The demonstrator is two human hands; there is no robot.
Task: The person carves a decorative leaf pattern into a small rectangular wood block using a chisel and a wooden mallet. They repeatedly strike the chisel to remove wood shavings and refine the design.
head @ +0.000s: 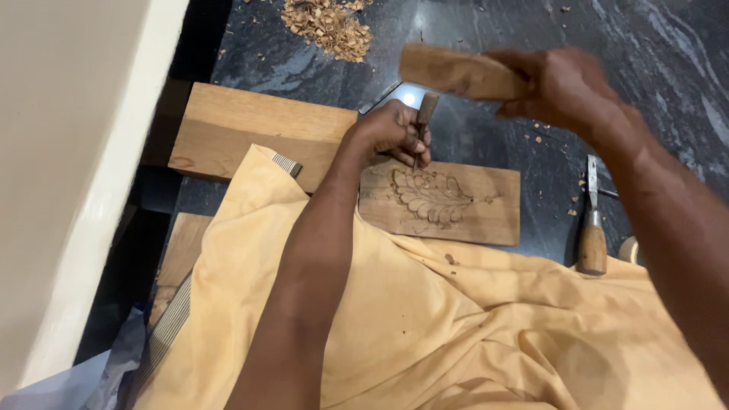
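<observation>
wooden mallet [456,72] raised in the clenched right hand [566,87]. left hand [391,133] grips a chisel [422,125] upright on the carved leaf panel [444,201]. spare chisel [592,228] lies beside.

Woodcarving workshop, floor-level setup: carved wood panel [448,201] at frame centre, shavings pile [330,26] top centre, spare chisel [592,228] at right, planks [250,133] upper left on dark stone floor [645,45].

A dark, glossy stone floor [645,45] with pale veins fills the far side; a cream wall [61,152] rises at left.
</observation>
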